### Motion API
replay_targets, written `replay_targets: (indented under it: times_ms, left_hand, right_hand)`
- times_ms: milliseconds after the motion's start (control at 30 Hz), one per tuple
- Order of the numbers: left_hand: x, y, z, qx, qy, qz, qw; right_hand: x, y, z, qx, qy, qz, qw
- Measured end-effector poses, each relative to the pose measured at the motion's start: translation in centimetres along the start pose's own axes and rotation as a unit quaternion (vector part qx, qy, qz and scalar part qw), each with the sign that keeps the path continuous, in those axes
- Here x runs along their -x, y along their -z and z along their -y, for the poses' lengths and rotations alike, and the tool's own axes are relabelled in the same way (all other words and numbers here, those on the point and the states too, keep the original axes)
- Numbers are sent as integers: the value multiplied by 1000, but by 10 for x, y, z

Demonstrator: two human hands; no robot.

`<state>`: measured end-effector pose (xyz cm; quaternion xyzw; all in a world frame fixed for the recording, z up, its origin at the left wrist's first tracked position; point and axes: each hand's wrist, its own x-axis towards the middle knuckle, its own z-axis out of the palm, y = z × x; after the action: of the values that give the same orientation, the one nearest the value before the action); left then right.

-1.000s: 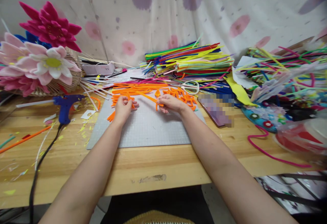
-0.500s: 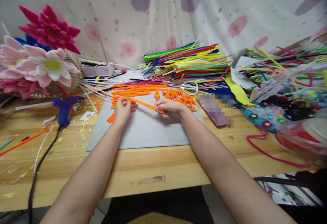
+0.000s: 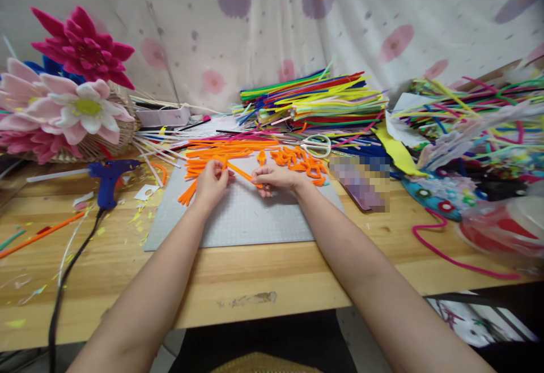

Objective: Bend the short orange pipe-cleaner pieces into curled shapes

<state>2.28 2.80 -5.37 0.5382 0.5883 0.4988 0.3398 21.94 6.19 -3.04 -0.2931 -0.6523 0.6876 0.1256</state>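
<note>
Both my hands rest over a grey cutting mat [image 3: 250, 220] on the wooden table. My left hand [image 3: 211, 182] pinches one end of an orange pipe cleaner [image 3: 241, 173]. My right hand [image 3: 276, 178] pinches its other end, so the short stretch runs between them. Behind my hands lie straight orange pipe cleaners [image 3: 221, 149] and a heap of bent orange pieces [image 3: 304, 162].
A blue glue gun [image 3: 108, 174] with a black cord lies at the left. Felt flowers [image 3: 63, 106] sit in a basket far left. White-handled scissors [image 3: 317, 145] and stacks of coloured pipe cleaners [image 3: 314, 101] lie behind; a pink pipe cleaner [image 3: 442, 248] curls at the right.
My hands have drawn closer together along the orange pipe cleaner; my left hand moved right and my right hand moved left, so the stretch between them is shorter.
</note>
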Motion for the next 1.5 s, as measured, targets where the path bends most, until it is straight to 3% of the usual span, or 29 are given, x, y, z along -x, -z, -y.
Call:
replay_targets:
  times_ms: [233,433,533,633,767,867,933,967,1100,1167,1233,1400,1500]
  left_hand:
    - [17,-8,-16,-195,-155,123,961]
    - [19,-9,-16,-170,-165,213,948]
    - [18,-12,-14,-167,-162,217,948]
    - [18,-14,-13,-166,-141,194,956]
    - [17,-15,-15,-167,-116,177,963]
    - [17,-16,-16,-184,-119,171,961]
    - [17,-17,-16,-191,-124,167,959]
    - [17,-17,-16,-193,-125,165,959]
    - [18,-19,-17,-177,-112,154,965]
    - [17,-20,-18,-171,-108,149,968]
    - [15,-20,-17,-180,-109,135,968]
    - [16,-21,-18,-248,-88,88,961]
    - [22,-25,-24,-293,-107,81,947]
  right_hand:
    - [-4,-3,0,-2,55,-58,997]
    - [-5,-6,3,-112,56,-91,988]
    - [-12,-6,0,-128,63,-154,978]
    - [-20,-1,-4,-154,98,-281,942]
    - [-27,8,-10,-164,116,-486,851]
    - [-29,11,-10,-157,99,-570,801]
    - [-28,9,-7,-184,106,-557,803]
    - [-26,8,-5,-203,110,-521,822]
    - [-17,4,4,-248,100,-278,923]
    - [-14,4,4,-251,94,-218,938]
    - [-16,6,1,-255,92,-251,929]
    - [-27,8,-8,-219,87,-453,860]
    - [-30,7,-8,-199,80,-513,831]
